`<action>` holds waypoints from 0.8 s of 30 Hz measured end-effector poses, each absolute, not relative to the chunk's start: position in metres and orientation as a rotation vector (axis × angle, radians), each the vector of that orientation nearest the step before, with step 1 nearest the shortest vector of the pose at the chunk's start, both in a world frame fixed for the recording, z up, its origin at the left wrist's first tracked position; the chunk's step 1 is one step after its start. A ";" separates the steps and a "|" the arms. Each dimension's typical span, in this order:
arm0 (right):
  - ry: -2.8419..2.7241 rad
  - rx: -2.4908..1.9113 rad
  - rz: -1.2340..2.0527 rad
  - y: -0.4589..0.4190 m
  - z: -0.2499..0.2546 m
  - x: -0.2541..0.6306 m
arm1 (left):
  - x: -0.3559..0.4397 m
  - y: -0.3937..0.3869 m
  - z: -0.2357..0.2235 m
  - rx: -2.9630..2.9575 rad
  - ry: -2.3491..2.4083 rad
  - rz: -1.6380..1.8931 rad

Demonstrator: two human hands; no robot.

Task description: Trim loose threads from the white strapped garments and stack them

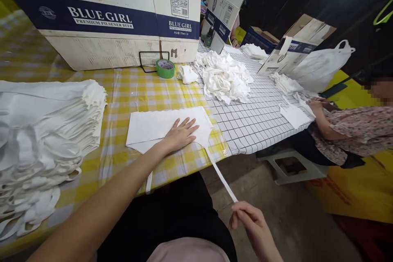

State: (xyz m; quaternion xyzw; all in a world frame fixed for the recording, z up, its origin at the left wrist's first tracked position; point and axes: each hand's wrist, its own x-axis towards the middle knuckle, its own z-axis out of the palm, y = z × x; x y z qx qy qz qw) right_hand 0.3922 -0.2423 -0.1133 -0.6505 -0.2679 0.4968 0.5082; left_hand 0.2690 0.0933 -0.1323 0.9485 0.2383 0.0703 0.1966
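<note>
A white fabric garment piece point(150, 125) lies flat on the yellow checked tablecloth point(118, 90) in front of me. My left hand point(181, 134) rests on it, palm down with fingers spread. From the piece's right corner a narrow white strap point(221, 177) runs down past the table edge, pulled taut. Its far end is pinched between the thumb and fingers of my right hand point(249, 220). Another strap point(149, 183) hangs over the edge near my left forearm. To the left is a thick stack of similar white pieces point(89, 118), their straps heaped toward me.
A large beer carton point(116, 45) stands at the back, with green tape point(165, 68) before it. Crumpled white cloth point(225, 75) is heaped on the grid-patterned cloth point(239, 127). At right a seated person point(362, 127) handles white pieces. A plastic stool point(291, 168) stands beneath.
</note>
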 end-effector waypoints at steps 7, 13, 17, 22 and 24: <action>-0.687 -1.298 1.414 -0.214 -0.077 0.404 | 0.258 0.021 -0.105 2.428 0.618 0.634; -0.875 -1.584 1.304 -0.182 -0.080 0.396 | 0.244 -0.052 -0.087 2.066 0.378 0.543; -0.996 -1.648 1.386 -0.170 -0.078 0.387 | 0.250 -0.062 -0.096 1.741 0.449 0.447; -1.016 -1.627 1.384 -0.164 -0.077 0.386 | 0.251 -0.053 -0.105 1.213 0.435 0.357; -0.995 -1.592 1.397 -0.163 -0.078 0.388 | 0.249 -0.050 -0.104 1.149 0.384 0.324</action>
